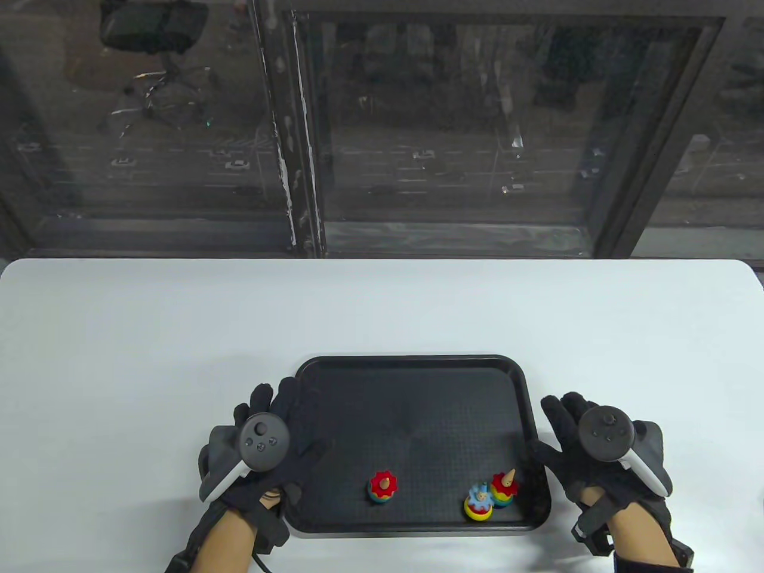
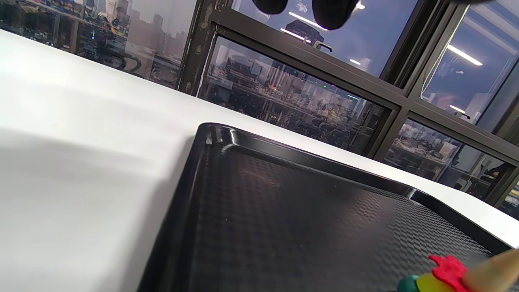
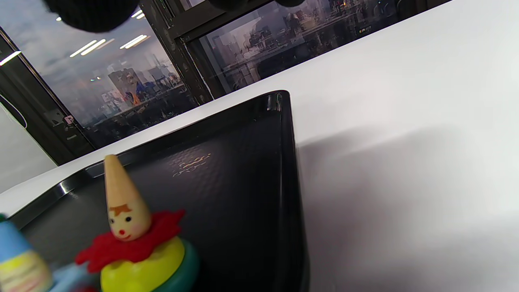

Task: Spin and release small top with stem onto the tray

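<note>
Three small clown tops with cone stems stand on the black tray. One with a red collar is near the front middle. A blue-collared top and another red-collared top sit together in the front right corner. My left hand lies with straight fingers over the tray's left rim and holds nothing. My right hand rests open on the table just right of the tray. The right wrist view shows the corner red-collared top close up, upright, with the blue-collared top at the edge.
The tray sits near the front edge of a white table. A dark window wall runs behind the table's far edge. The left wrist view shows the tray's bare floor and a top at the bottom right corner.
</note>
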`<move>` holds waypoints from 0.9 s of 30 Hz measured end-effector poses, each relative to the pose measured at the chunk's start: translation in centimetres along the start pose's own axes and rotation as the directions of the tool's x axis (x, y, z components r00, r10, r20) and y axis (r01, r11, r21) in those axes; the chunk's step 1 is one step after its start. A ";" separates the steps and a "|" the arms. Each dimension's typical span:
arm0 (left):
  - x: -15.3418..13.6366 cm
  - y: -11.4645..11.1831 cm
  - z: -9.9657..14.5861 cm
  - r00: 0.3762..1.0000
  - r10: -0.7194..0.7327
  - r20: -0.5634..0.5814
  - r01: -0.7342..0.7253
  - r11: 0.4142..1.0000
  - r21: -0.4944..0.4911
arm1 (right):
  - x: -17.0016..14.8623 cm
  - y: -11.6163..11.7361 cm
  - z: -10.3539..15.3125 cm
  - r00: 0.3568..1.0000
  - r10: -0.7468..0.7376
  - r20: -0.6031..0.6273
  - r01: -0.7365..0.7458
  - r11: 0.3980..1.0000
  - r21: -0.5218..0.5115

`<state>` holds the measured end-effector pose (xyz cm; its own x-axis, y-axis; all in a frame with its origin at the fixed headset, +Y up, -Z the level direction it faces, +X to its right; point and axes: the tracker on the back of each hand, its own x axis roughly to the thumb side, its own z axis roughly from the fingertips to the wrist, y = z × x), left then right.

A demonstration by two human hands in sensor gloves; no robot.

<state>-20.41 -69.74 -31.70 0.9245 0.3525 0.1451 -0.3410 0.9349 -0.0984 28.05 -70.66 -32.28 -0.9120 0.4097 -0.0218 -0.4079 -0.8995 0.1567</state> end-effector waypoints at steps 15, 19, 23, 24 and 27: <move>0.0 0.0 0.0 1.000 0.001 -0.002 -0.001 1.000 0.010 | 0.0 0.0 0.0 1.000 -0.002 -0.001 0.002 1.000 0.004; 0.0 0.0 0.0 1.000 0.001 -0.001 -0.001 1.000 0.010 | 0.0 0.0 -0.1 1.000 -0.002 -0.002 0.002 1.000 0.005; -0.1 0.0 0.0 1.000 0.000 -0.002 0.000 1.000 0.009 | -0.1 0.0 -0.1 1.000 -0.003 -0.003 0.003 1.000 0.006; -0.1 0.0 0.0 1.000 0.000 -0.002 0.000 1.000 0.009 | -0.1 0.1 -0.1 1.000 -0.003 -0.003 0.003 1.000 0.007; -0.1 0.0 0.0 1.000 0.000 -0.002 0.000 1.000 0.010 | -0.1 0.1 -0.1 1.000 -0.002 -0.004 0.002 1.000 0.009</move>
<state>-20.47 -69.72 -31.69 0.9248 0.3524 0.1435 -0.3427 0.9353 -0.0881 28.08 -70.76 -32.35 -0.9114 0.4106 -0.0258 -0.4090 -0.8974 0.1658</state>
